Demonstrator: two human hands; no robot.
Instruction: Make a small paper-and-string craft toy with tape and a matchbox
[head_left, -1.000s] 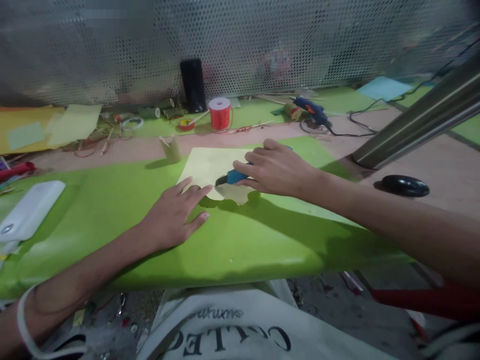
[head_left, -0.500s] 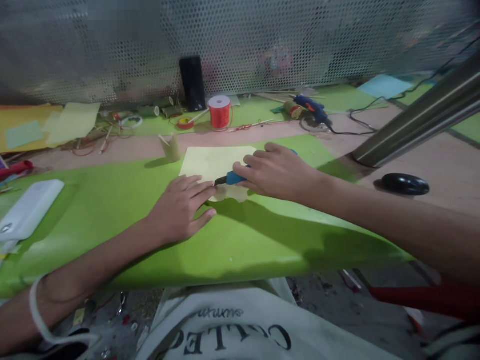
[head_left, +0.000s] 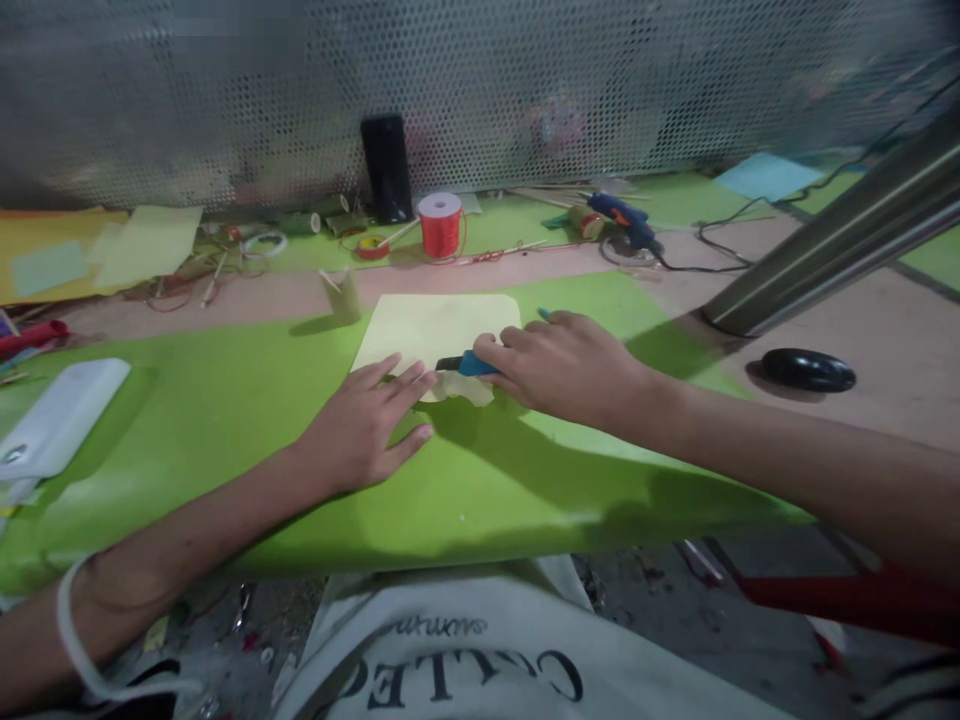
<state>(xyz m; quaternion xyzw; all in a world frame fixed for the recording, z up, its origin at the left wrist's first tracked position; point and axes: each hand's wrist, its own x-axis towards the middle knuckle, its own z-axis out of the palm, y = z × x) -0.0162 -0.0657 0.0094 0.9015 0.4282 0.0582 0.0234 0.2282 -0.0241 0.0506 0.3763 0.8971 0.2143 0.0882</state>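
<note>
A sheet of pale yellow paper (head_left: 439, 325) lies on the green table cover (head_left: 225, 400), its near edge wavy and partly cut. My left hand (head_left: 371, 420) presses on the sheet's near left corner, fingers stretched and spread, holding nothing. My right hand (head_left: 559, 365) is wrapped round a blue utility knife (head_left: 476, 364), whose dark tip points left and touches the paper just beside my left fingertips. Most of the knife's handle is hidden in my fist; its back end shows above the knuckles.
Behind the paper stand a small cardboard tube (head_left: 342, 297), a red thread spool (head_left: 440, 228) and a dark phone (head_left: 387, 168). A blue glue gun (head_left: 624, 218) lies at back right, near a metal post (head_left: 810, 230). A black mouse-like object (head_left: 808, 370) sits right, a white power bank (head_left: 64, 415) left.
My right hand has shifted slightly toward me and tilted the knife flatter. The cut strip along the paper's near edge looks more crumpled. My left hand has hardly moved.
</note>
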